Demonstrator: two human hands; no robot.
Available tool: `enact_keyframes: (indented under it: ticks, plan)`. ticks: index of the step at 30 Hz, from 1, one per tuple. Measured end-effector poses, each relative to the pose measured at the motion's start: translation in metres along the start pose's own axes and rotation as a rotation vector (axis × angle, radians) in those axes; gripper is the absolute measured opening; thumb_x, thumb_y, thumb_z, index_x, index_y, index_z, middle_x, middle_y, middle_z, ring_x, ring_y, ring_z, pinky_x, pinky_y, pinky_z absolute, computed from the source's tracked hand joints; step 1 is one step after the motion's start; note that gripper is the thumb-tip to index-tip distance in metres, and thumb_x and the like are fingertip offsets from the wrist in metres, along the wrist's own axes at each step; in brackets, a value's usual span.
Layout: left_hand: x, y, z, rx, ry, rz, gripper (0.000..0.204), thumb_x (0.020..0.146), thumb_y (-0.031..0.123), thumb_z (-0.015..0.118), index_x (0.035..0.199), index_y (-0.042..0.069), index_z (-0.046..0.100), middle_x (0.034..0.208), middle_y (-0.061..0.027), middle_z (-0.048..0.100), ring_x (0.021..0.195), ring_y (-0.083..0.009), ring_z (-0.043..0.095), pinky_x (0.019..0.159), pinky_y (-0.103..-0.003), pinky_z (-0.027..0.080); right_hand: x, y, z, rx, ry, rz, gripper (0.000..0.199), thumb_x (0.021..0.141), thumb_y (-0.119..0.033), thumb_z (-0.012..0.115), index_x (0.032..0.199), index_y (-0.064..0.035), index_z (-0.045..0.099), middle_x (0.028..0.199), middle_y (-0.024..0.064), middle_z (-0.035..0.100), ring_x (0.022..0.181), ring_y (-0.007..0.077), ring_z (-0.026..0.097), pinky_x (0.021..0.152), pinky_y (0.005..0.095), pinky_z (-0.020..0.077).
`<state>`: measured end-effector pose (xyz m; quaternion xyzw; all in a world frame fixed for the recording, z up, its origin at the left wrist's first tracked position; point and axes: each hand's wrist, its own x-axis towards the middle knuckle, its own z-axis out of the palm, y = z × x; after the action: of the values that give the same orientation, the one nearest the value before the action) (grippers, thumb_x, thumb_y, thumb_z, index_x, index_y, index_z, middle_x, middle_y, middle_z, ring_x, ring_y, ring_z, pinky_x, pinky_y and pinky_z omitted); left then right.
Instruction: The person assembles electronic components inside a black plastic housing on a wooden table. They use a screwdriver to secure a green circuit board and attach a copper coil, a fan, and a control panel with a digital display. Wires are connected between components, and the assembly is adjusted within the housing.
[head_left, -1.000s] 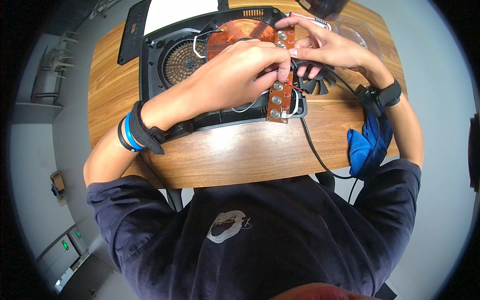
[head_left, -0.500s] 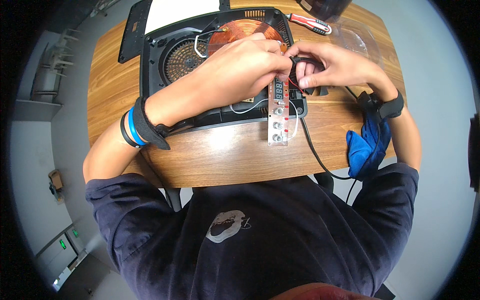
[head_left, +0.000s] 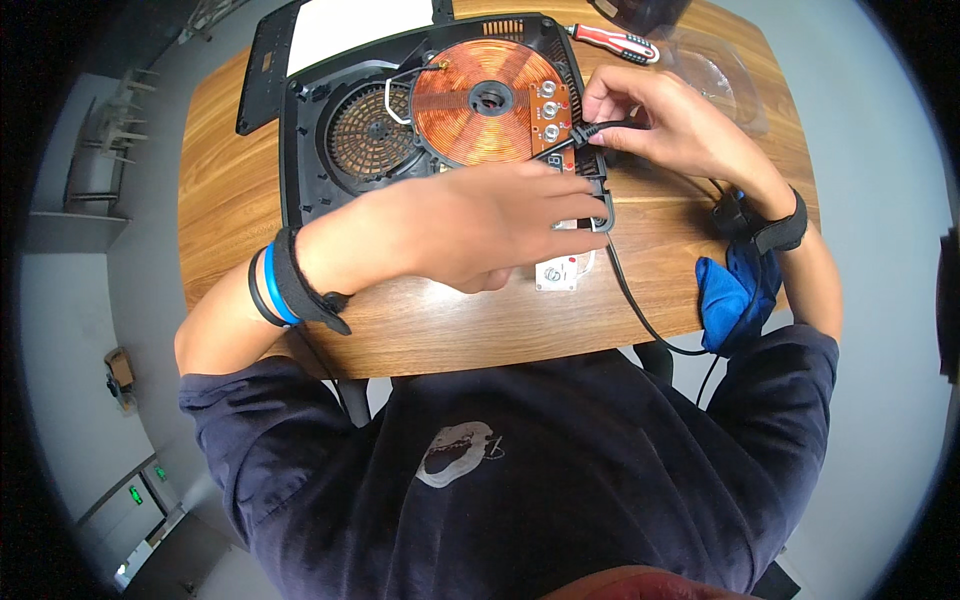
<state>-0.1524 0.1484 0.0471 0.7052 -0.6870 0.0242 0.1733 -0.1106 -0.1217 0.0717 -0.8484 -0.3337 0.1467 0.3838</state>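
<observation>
An opened induction cooker base [head_left: 300,190] in black plastic holds a round copper coil [head_left: 450,110] and a fan grille [head_left: 372,135]. Across its right side lies a long narrow control board [head_left: 551,112] with round buttons and a small display. My right hand [head_left: 675,120] pinches a black power cord [head_left: 597,131] by its ribbed sleeve, over the base's right edge. With fingers stretched out, my left hand [head_left: 500,220] passes over the lower part of the board, hiding its middle. The board's lower end shows below my fingers.
A red-and-white-handled screwdriver [head_left: 615,43] lies beyond my right hand, beside a clear plastic tray [head_left: 710,85]. At the back left are a black panel [head_left: 262,80] and a white sheet [head_left: 355,30]. A blue cloth [head_left: 735,300] hangs near my right forearm.
My left hand has left the cord area, moving down toward me and opening. The copper coil and the board's upper end are now uncovered. My right hand still grips the cord.
</observation>
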Motion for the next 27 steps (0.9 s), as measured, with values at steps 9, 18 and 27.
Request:
enact_keyframes:
  ticks: [9,18,27]
  plan:
    - [0.008,0.014,0.023,0.289,0.112,0.124,0.013,0.084,0.022,0.070,0.091,0.014,0.065,0.098,-0.0005,0.061,0.098,-0.0205,0.063,0.085,-0.034,0.050,0.001,0.005,0.004,-0.085,0.085,-0.014,0.020,0.094,0.003,0.078,0.105,0.0036,0.062,0.095,0.0071,0.072,0.090,0.0139,0.070,0.083,0.0327,0.0576]
    - [0.010,0.067,0.009,0.305,0.132,0.207,0.015,0.089,0.026,0.065,0.099,0.015,0.065,0.094,0.0025,0.057,0.090,-0.0167,0.060,0.077,-0.031,0.045,0.005,0.019,0.007,-0.074,0.072,-0.047,0.019,0.094,0.002,0.078,0.105,0.0028,0.063,0.095,0.0056,0.072,0.090,0.0127,0.069,0.082,0.0314,0.0568]
    - [-0.002,0.095,-0.010,0.210,0.070,0.171,0.023,0.094,0.029,0.061,0.109,0.013,0.065,0.098,0.0029,0.060,0.091,-0.0158,0.061,0.077,-0.030,0.044,0.008,0.019,0.011,-0.120,0.108,-0.055,0.016,0.095,-0.002,0.076,0.102,0.0013,0.062,0.086,0.0047,0.068,0.082,0.0123,0.066,0.079,0.0306,0.0561]
